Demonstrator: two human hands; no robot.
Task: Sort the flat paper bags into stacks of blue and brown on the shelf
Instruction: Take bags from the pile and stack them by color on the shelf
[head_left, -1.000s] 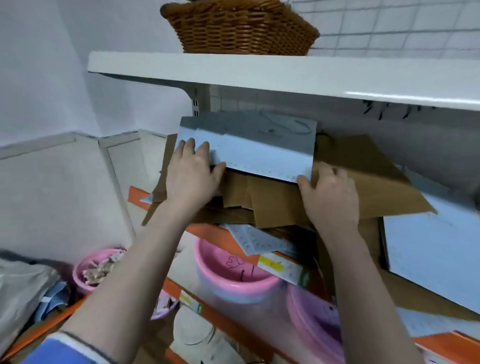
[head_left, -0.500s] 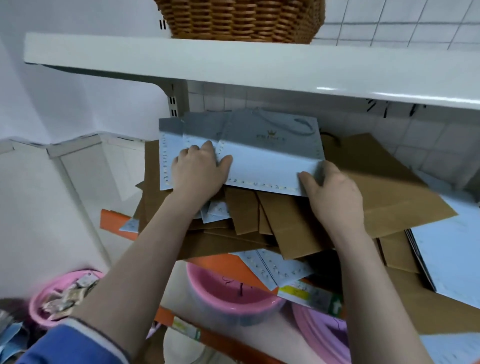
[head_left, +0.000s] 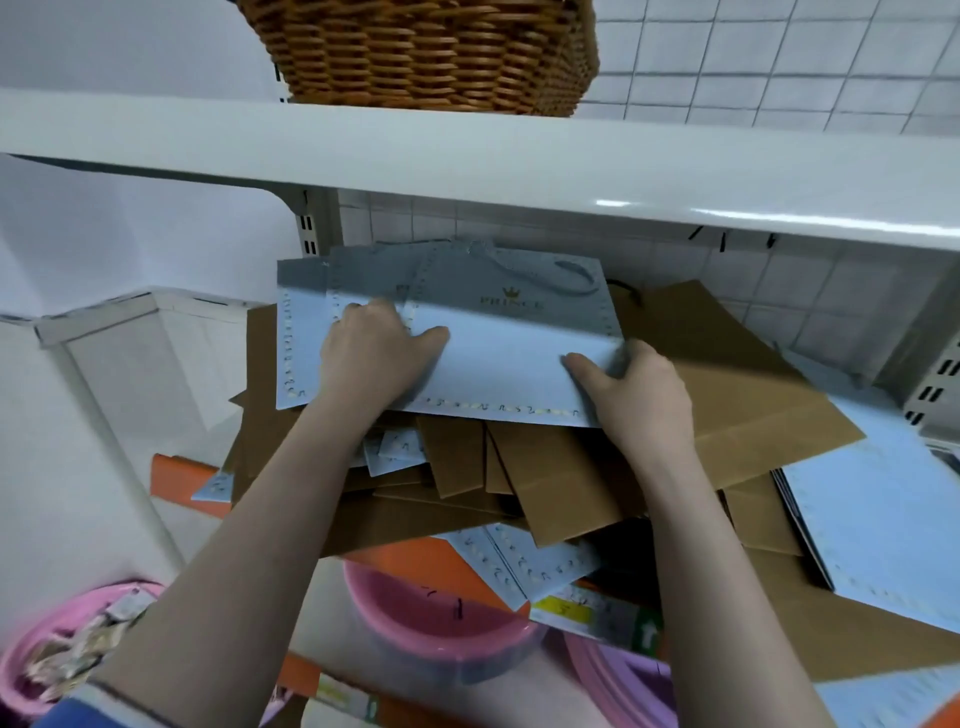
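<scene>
A flat light-blue paper bag (head_left: 498, 358) with a gold crown logo lies on top of a messy heap of brown paper bags (head_left: 727, 410) on the orange shelf (head_left: 179, 478). My left hand (head_left: 374, 358) presses flat on its left part, over another blue bag (head_left: 301, 348) that sticks out to the left. My right hand (head_left: 634, 395) grips the top bag's lower right corner, thumb on top. More blue bags (head_left: 530, 566) poke out under the brown ones. A stack of blue bags (head_left: 883, 525) lies at the right.
A white shelf board (head_left: 467, 161) runs close overhead, with a wicker basket (head_left: 431, 52) on it. Below the orange shelf stand pink basins (head_left: 431, 618), one at the far left (head_left: 31, 660) holding scraps. A tiled wall backs the shelf.
The view has moved closer and slightly up. Both hands have slid the top blue bag a little leftward and squared it over the blue bag beneath.
</scene>
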